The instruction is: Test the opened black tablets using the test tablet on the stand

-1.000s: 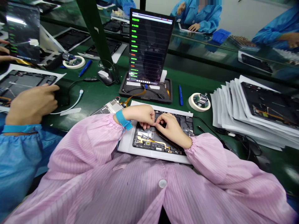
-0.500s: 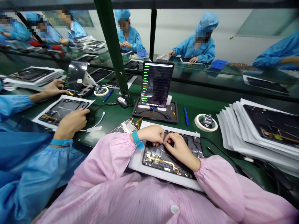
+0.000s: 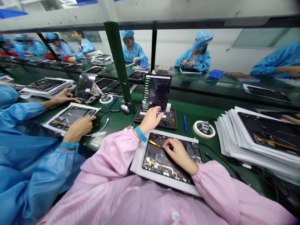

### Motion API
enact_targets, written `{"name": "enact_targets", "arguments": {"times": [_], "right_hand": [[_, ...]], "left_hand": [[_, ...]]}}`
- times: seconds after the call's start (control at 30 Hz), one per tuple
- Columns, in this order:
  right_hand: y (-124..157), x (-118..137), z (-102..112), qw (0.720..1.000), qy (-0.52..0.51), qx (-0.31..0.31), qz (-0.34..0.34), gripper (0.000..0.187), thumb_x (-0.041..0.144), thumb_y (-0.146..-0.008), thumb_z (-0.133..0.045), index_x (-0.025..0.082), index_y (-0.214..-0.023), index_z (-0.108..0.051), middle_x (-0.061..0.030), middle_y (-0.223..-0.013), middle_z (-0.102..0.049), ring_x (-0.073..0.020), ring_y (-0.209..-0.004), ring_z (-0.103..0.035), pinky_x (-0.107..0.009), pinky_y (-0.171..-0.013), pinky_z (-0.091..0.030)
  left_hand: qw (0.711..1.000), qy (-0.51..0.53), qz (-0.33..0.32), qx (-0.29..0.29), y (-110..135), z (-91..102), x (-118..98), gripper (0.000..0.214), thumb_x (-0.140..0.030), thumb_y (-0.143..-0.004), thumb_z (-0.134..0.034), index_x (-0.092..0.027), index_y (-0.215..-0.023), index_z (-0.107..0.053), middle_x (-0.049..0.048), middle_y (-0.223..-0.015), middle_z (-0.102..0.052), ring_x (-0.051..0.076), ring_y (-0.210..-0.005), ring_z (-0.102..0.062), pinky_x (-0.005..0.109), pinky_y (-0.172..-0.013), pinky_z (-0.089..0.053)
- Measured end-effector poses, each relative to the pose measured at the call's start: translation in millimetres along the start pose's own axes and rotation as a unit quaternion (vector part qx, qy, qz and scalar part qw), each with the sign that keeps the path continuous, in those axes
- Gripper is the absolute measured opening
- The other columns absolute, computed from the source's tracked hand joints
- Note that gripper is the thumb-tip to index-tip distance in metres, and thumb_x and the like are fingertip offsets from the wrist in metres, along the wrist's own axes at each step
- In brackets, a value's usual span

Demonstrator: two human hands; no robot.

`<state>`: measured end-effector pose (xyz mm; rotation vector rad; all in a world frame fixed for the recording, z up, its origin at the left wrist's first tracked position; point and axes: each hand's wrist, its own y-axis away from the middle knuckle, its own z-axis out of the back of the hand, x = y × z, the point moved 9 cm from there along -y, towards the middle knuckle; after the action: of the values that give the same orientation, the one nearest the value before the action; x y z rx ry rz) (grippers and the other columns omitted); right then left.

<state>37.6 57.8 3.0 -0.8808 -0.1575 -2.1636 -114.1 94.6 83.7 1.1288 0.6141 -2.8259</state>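
My left hand reaches to the lower edge of the upright lit screen, which shows green and red lines of text. Its fingers are stretched out and hold nothing visible; whether they touch the glass I cannot tell. My right hand is pinched over an opened tablet housing, its fingertips at the end of an orange ribbon cable. The housing lies on a white sheet in front of me. Beneath the screen is a black tray, partly hidden by my left hand.
To the right stand a blue pen, a tape roll with metal parts inside, and a stack of housings and white sheets. A mouse sits by a green post. At left, a co-worker's hand rests by another housing.
My left hand has left the housing and moved up and forward to the screen. My right hand stays pinched at the housing; the orange ribbon cable there now shows. The view has tilted up.
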Motion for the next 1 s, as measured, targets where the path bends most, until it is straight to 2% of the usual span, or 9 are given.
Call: {"name": "enact_targets", "arguments": {"times": [0.13, 0.27, 0.37, 0.43, 0.5, 0.6, 0.77, 0.87, 1.0], "right_hand": [[0.5, 0.5, 1.3, 1.0, 0.003, 0.003, 0.004, 0.011, 0.024, -0.087, -0.056, 0.02, -0.077, -0.059, -0.0004, -0.075, -0.061, -0.0184, -0.076, -0.054, -0.034, -0.074, -0.038], [0.0, 0.9, -0.5, 1.0, 0.006, 0.003, 0.0, 0.009, 0.022, -0.085, -0.058, 0.02, -0.076, -0.059, -0.0004, -0.075, -0.062, -0.0187, -0.077, -0.055, -0.034, -0.074, -0.038], [-2.8, 3.9, -1.9, 1.0, 0.019, -0.003, 0.001, 0.009, 0.02, -0.084, -0.058, 0.019, -0.075, -0.059, -0.0011, -0.074, -0.062, -0.019, -0.077, -0.056, -0.034, -0.074, -0.039], [-3.5, 10.4, 2.1, 1.0, 0.024, 0.01, 0.016, 0.005, 0.017, -0.082, -0.059, 0.018, -0.077, -0.059, -0.0017, -0.076, -0.063, -0.0184, -0.075, -0.057, -0.032, -0.072, -0.041], [1.5, 21.0, 9.4, 0.995, 0.019, 0.084, 0.043, 0.002, 0.017, -0.08, -0.06, 0.019, -0.081, -0.061, -0.0019, -0.079, -0.065, -0.0173, -0.071, -0.058, -0.03, -0.067, -0.043], [23.0, 32.9, 45.0, 0.977, 0.028, 0.202, 0.066, 0.011, 0.025, -0.079, -0.065, 0.023, -0.09, -0.065, -0.0023, -0.086, -0.069, -0.0181, -0.07, -0.061, -0.03, -0.065, -0.045], [51.7, -2.7, 151.4, 0.984, 0.169, 0.033, -0.044, 0.013, 0.026, -0.086, -0.053, 0.024, -0.095, -0.063, -0.0057, -0.092, -0.069, -0.0235, -0.083, -0.063, -0.035, -0.074, -0.045], [75.9, -41.3, 145.6, 0.97, 0.217, 0.041, -0.104, 0.005, 0.02, -0.081, -0.056, 0.022, -0.082, -0.06, -0.0043, -0.08, -0.066, -0.0217, -0.073, -0.061, -0.033, -0.066, -0.043], [97.7, -78.5, 122.7, 0.952, 0.246, 0.002, -0.179, 0.008, 0.021, -0.08, -0.06, 0.02, -0.087, -0.058, -0.006, -0.081, -0.064, -0.0229, -0.074, -0.06, -0.034, -0.065, -0.043]], "left_hand": [[0.987, -0.15, -0.022, -0.059, -28.7, -8.5, 12.0, 0.057, -0.021, -0.087, -0.048, -0.003, -0.14, -0.036, 0.02, -0.151, -0.035, 0.03, -0.146, -0.014, 0.049, -0.118, -0.016], [0.988, -0.152, -0.007, -0.03, -33.8, -17.4, 9.1, 0.062, -0.024, -0.085, -0.051, -0.001, -0.14, -0.033, 0.0208, -0.154, -0.028, 0.033, -0.147, -0.009, 0.052, -0.118, -0.013], [0.995, -0.098, -0.01, -0.01, -15.3, -20.5, -26.3, 0.064, -0.028, -0.084, -0.054, -0.003, -0.139, -0.035, 0.0208, -0.151, -0.034, 0.032, -0.145, -0.017, 0.048, -0.117, -0.022], [0.997, -0.054, -0.044, 0.027, 1.6, -30.9, -59.6, 0.055, -0.026, -0.084, -0.054, -0.006, -0.135, -0.043, 0.0184, -0.143, -0.046, 0.028, -0.138, -0.034, 0.04, -0.114, -0.031], [0.994, -0.012, -0.054, 0.092, 17.0, -49.6, -80.6, 0.041, -0.026, -0.086, -0.052, -0.01, -0.124, -0.055, 0.0142, -0.128, -0.06, 0.024, -0.122, -0.053, 0.035, -0.106, -0.041], [0.985, 0.006, -0.044, 0.169, 32.6, -79.3, -83.1, 0.027, -0.023, -0.088, -0.049, -0.014, -0.106, -0.066, 0.0093, -0.108, -0.07, 0.021, -0.101, -0.064, 0.033, -0.095, -0.048], [0.974, -0.081, -0.095, 0.189, 44.1, -111.4, -65.0, 0.02, -0.021, -0.087, -0.052, -0.014, -0.094, -0.069, 0.0092, -0.096, -0.07, 0.023, -0.094, -0.061, 0.036, -0.09, -0.046], [0.961, -0.134, -0.115, 0.212, 50.0, -124.2, -60.6, 0.018, -0.028, -0.088, -0.056, -0.015, -0.09, -0.067, 0.0093, -0.091, -0.068, 0.023, -0.091, -0.059, 0.035, -0.085, -0.046], [0.952, -0.182, -0.129, 0.21, 53.5, -131.2, -61.9, 0.021, -0.034, -0.088, -0.059, -0.014, -0.091, -0.063, 0.01, -0.093, -0.065, 0.024, -0.091, -0.057, 0.035, -0.08, -0.045]]}}
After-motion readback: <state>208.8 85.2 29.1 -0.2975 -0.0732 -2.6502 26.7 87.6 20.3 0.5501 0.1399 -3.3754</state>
